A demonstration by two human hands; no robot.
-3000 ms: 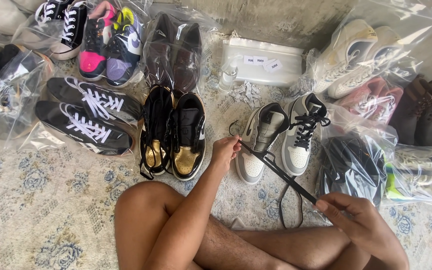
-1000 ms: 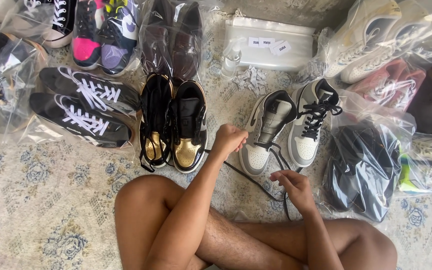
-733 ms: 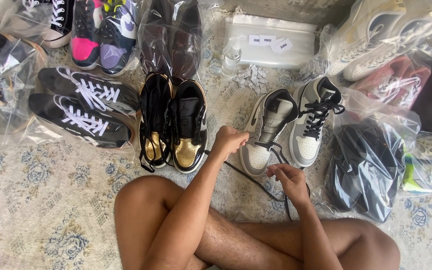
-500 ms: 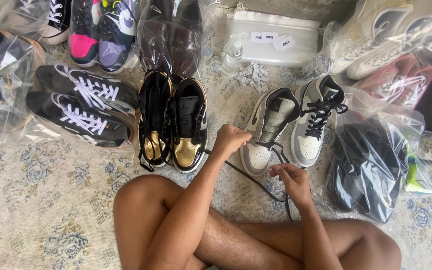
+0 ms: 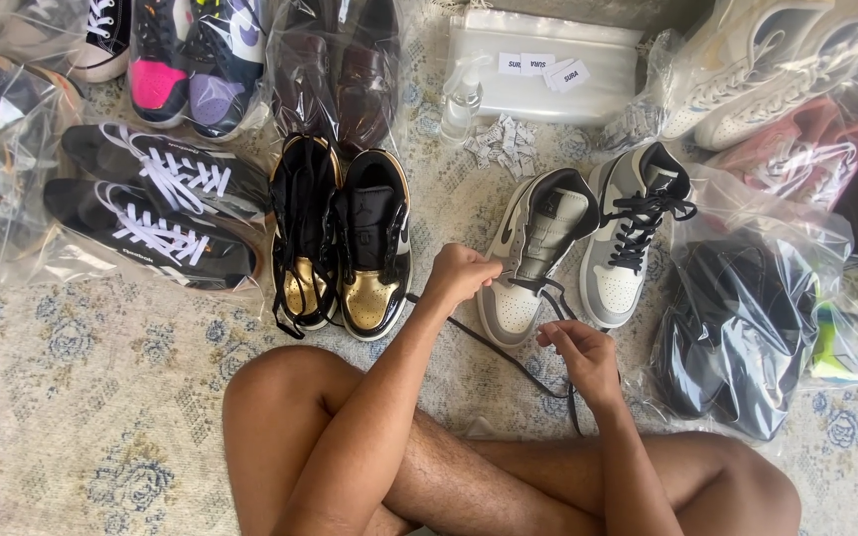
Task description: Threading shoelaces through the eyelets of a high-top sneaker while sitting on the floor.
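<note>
We sit cross-legged on the rug (image 5: 81,397), our left forearm rising from the knee so that the left hand (image 5: 461,275) rests curled shut against the grey and white sneaker (image 5: 530,253), pinching the black lace (image 5: 508,359) at its lowest eyelets. Our right hand (image 5: 578,349) hovers just below the sneaker's toe, fingers closed on the lace, whose slack trails down toward our legs. The laced second sneaker (image 5: 631,233) stands just beyond the right hand, and the black and gold pair (image 5: 345,238) lies beside the left.

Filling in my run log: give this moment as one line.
left hand: pinching black lace | right hand: holding lace | grey-white sneaker: unlaced, on rug | laced mate: beside it
</note>
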